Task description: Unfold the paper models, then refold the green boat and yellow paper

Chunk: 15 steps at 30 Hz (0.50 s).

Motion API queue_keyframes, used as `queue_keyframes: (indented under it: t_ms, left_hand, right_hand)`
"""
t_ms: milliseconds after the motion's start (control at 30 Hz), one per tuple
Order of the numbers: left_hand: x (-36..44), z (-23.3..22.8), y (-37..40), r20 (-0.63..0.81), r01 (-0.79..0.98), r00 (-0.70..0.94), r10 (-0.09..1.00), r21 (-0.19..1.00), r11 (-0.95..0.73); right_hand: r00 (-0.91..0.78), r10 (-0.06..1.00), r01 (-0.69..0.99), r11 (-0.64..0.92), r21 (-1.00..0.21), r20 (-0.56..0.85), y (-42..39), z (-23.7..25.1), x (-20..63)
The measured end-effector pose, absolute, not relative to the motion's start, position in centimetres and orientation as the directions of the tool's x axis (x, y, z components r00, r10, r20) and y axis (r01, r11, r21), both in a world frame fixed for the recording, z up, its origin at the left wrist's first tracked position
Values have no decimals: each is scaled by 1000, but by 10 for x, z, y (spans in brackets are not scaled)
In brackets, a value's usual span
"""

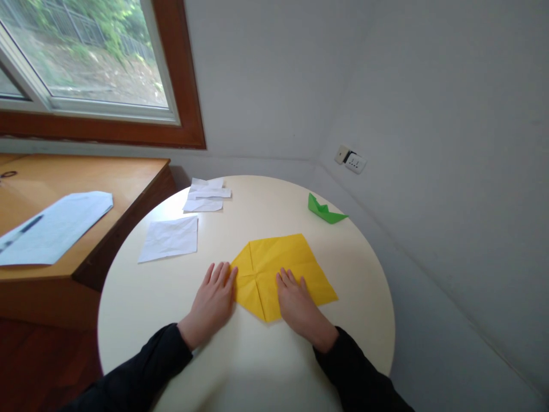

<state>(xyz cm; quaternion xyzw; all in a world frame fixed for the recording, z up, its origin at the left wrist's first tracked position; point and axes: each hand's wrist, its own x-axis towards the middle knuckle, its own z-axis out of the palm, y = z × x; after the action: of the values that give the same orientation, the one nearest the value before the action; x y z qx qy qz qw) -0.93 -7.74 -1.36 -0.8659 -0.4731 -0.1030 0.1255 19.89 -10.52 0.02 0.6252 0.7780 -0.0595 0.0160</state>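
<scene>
A yellow sheet of paper (295, 256) lies flat on the round white table, its left corners folded in and creases running across it. My left hand (213, 300) rests palm down at the paper's left end, fingers stretched out, the fingertips touching its edge. Lying over the lower middle of the sheet is my right hand (299, 303), its fingers extended and pressing on the surface; the thumb is hidden. Beyond the paper, at the back right, sits a green folded paper boat (325, 210).
White paper pieces (170, 238) lie on the left of the round table (137, 297), with more white strips (206, 200) behind. At left, a wooden desk (141, 183) bears white sheets (64, 226), a pen (31, 224) and scissors handles (8, 174). Walls close in behind and right.
</scene>
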Motion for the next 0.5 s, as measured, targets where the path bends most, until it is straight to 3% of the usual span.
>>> queue_keyframes:
  t_ms: [233,500]
  left_hand:
    - [-14,-17,-110,358,791,596,719,-110,-601]
    - [-14,-19,-129,290,736,640,712,36,-676]
  right_hand:
    - [-350,937,926,348,-142,14,-65,-7,194]
    - [-421,895,800,442,-406,144,-44,8,198]
